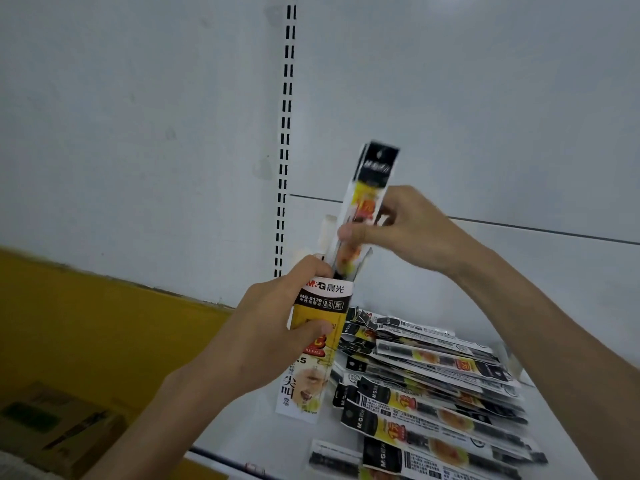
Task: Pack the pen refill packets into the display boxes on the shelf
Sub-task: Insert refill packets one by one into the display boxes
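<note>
White shelf point(263, 434) with a white back panel and one slotted upright point(284, 133) running up it; yellow wall band at lower left, one cardboard carton point(52, 427) on the floor below.

Left hand point(273, 327) wraps around one display box point(318, 344), yellow, white and black print, held upright above the shelf with its open top up. Right hand point(398, 226) pinches one pen refill packet point(370, 202), thumb in front and fingers behind; the packet stands nearly upright, black header on top, lower end already inside the box mouth. Edges are blurred, so it could be more than one packet; cannot tell.

Loose pile of refill packets point(433, 386) lies flat on the shelf just right of the box, overlapping in a fan, roughly a dozen, exact count not readable. One more packet point(334, 459) lies apart at the front edge.
</note>
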The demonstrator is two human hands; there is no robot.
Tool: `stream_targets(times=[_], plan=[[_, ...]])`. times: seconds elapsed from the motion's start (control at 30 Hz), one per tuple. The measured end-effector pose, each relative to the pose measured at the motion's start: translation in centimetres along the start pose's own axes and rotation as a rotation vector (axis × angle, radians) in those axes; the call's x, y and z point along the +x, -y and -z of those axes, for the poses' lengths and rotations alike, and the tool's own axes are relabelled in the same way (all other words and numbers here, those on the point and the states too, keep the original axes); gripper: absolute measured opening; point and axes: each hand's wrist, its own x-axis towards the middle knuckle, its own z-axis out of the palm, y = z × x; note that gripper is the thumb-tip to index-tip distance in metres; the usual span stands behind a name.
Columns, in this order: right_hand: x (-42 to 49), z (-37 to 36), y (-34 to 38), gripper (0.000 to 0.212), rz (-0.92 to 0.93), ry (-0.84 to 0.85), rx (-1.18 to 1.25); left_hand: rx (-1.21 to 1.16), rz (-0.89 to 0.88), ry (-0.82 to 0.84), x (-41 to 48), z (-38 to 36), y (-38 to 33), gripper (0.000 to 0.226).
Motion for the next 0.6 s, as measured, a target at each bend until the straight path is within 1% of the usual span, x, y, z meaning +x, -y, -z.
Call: stream_targets(times=[0.07,0.1,0.13,0.17,0.2,0.23,0.27,0.3,0.37,0.4,0.43,0.47,0.53,0.6], plan=[[-0.5,-0.9,0.1,0.008,-0.011,0.173,-0.077,-0.015,-0.004,-0.012,0.0,-0.2,-0.1,0.044],[-0.7,-0.9,0.1,0.011,-0.022,0.182,-0.036,-0.025,-0.01,-0.016,0.1,-0.2,-0.2,0.047],[-0.7,-0.7,0.0,0.015,-0.03,0.132,0.063,-0.035,-0.017,-0.02,0.1,-0.2,-0.2,0.051],[-0.7,-0.2,-0.2,0.019,-0.029,0.043,0.189,-0.043,-0.022,-0.023,0.1,-0.2,-0.3,0.056],[-0.6,0.3,-0.3,0.02,-0.008,-0.053,0.294,-0.047,-0.025,-0.027,0.0,-0.2,-0.3,0.062],[-0.6,0.6,-0.2,0.016,0.017,-0.111,0.338,-0.047,-0.022,-0.035,0.0,-0.3,-0.3,0.068],[-0.6,0.6,0.0,0.013,0.028,-0.111,0.305,-0.049,-0.015,-0.047,0.1,-0.4,-0.2,0.074],[-0.5,0.3,-0.1,0.012,0.023,-0.065,0.205,-0.053,-0.007,-0.062,0.2,-0.5,-0.2,0.078],[-0.7,-0.8,0.1,0.013,-0.017,0.102,-0.056,-0.063,0.001,-0.102,0.4,-0.7,-0.1,0.085],[-0.8,-1.0,0.2,0.01,-0.043,0.149,-0.088,-0.071,0.004,-0.121,0.4,-0.9,-0.1,0.088],[-1.0,-1.0,0.2,0.004,-0.068,0.161,-0.062,-0.081,0.009,-0.136,0.4,-0.9,-0.1,0.089],[-1.1,-0.7,0.3,0.002,-0.089,0.144,-0.008,-0.088,0.011,-0.151,0.3,-1.0,-0.1,0.09],[-1.4,-0.4,0.4,0.008,-0.082,0.057,0.053,-0.089,0.008,-0.178,0.2,-0.9,0.1,0.09],[-1.8,-0.7,0.6,0.008,-0.035,0.003,-0.004,-0.093,0.009,-0.198,0.1,-0.8,0.3,0.088]])
